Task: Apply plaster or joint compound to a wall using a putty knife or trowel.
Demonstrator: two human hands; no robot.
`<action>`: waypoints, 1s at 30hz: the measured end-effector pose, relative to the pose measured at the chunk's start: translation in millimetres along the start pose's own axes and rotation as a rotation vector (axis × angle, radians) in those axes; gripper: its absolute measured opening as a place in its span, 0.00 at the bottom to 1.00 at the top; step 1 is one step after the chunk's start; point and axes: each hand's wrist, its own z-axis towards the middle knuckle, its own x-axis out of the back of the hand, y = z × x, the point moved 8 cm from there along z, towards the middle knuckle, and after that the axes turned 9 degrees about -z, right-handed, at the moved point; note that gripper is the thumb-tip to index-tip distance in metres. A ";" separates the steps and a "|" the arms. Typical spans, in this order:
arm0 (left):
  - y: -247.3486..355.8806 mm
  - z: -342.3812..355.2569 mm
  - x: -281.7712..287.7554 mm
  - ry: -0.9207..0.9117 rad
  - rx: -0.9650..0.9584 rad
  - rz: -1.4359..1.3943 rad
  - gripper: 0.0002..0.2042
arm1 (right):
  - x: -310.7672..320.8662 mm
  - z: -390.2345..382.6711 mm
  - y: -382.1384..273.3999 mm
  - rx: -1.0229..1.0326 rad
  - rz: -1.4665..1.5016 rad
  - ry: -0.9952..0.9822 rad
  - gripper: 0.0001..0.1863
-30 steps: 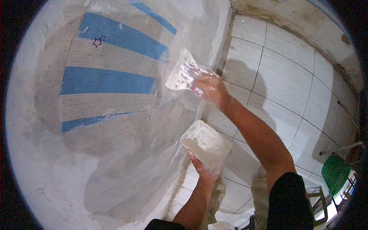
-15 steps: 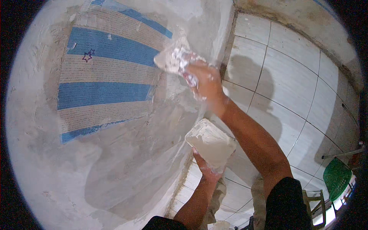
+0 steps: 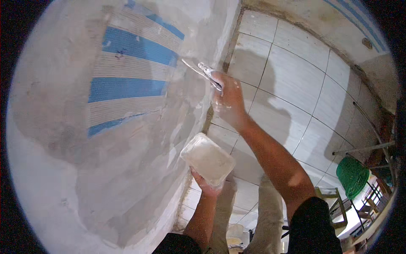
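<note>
- Off-white rectangular tub (image 3: 207, 158), open face toward the camera, pale paste (image 3: 210, 163) coating its inside; held up beside the wall, over the tiles.
- Left hand (image 3: 206, 186): cupped around the tub's near end, thumb at its left edge (remaining fingers mostly hidden beneath).
- Right hand (image 3: 228, 95): above the tub in view, well apart from it; fingers closed round a flat spreader (image 3: 198, 70), white smears on the skin.
- Spreader itself: up from the tub, blade seen nearly edge-on, far tip slanting to upper left (whether it touches the wall, cannot tell).
- Grey plastered wall (image 3: 135, 182): all along the tub's left, mottled lighter and darker.
- Blue-and-white striped sheet (image 3: 127, 87) on that wall: up and left of the tub, ragged at the borders; small dark marks at one blue stripe (too blurred to make out).
- Pale tiled floor (image 3: 292, 89): beyond and right of the tub, dark joints, a broad shadow across it.
- Green openwork basket (image 3: 353, 175): right of the tub, well apart.
- Light trouser legs (image 3: 264, 211): below and right of the tub; black sleeve (image 3: 315, 224) further right.
</note>
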 end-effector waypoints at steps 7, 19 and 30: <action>50.6 -52.8 -43.8 0.121 0.126 0.170 0.45 | -116.7 -79.8 48.8 -0.529 0.334 -0.213 0.19; 102.7 -86.8 -39.5 0.066 0.091 0.028 0.42 | -49.7 -88.6 -3.4 -0.169 -0.284 0.179 0.15; 135.0 -110.1 23.4 0.240 0.057 -0.164 0.41 | -111.1 -141.8 -49.8 -0.251 -0.069 -0.267 0.20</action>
